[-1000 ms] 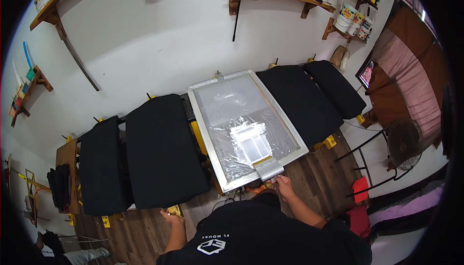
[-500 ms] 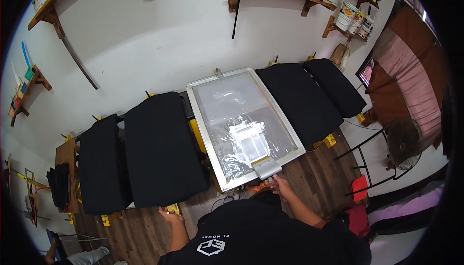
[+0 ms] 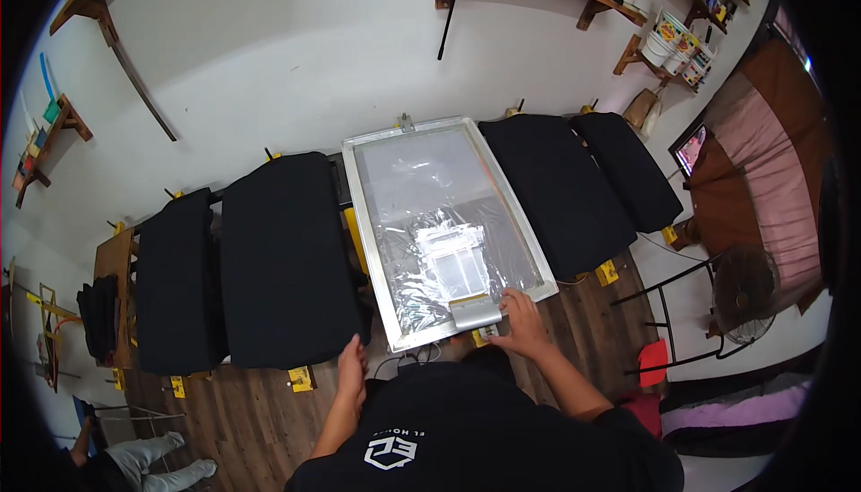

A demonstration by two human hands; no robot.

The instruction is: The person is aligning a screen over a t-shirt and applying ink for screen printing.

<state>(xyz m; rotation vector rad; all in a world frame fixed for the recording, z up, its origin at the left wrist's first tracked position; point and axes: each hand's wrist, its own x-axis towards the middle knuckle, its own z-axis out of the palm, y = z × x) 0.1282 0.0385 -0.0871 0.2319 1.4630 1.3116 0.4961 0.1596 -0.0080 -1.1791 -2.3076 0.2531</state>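
A silk-screen printing frame [image 3: 366, 250] with a pale metal border lies on the table in front of me. Clear film covers much of its mesh, around a light rectangular patch [image 3: 459, 269]. Across its near end rests a grey metal squeegee [image 3: 475, 314]. My right hand [image 3: 525, 329] is at the squeegee's right end, thumb and fingers spread, by the frame's near right corner; contact is hard to make out. My left hand [image 3: 353, 371], fingers stretched upward, holds nothing beside the near right corner of a board covered in black fabric [image 3: 285, 263].
Another black-covered board [image 3: 178, 286] stands farther left, and two more [image 3: 560, 191] [image 3: 628, 169] on the right. Yellow brackets [image 3: 302, 379] stick out below them. A fan [image 3: 746, 295] stands at right. Another person's legs [image 3: 152, 461] show at lower left.
My left hand has left the yellow bracket under the left board and moved right. My right hand has shifted from below the squeegee to its right end, fingers spreading. The view has shifted slightly.
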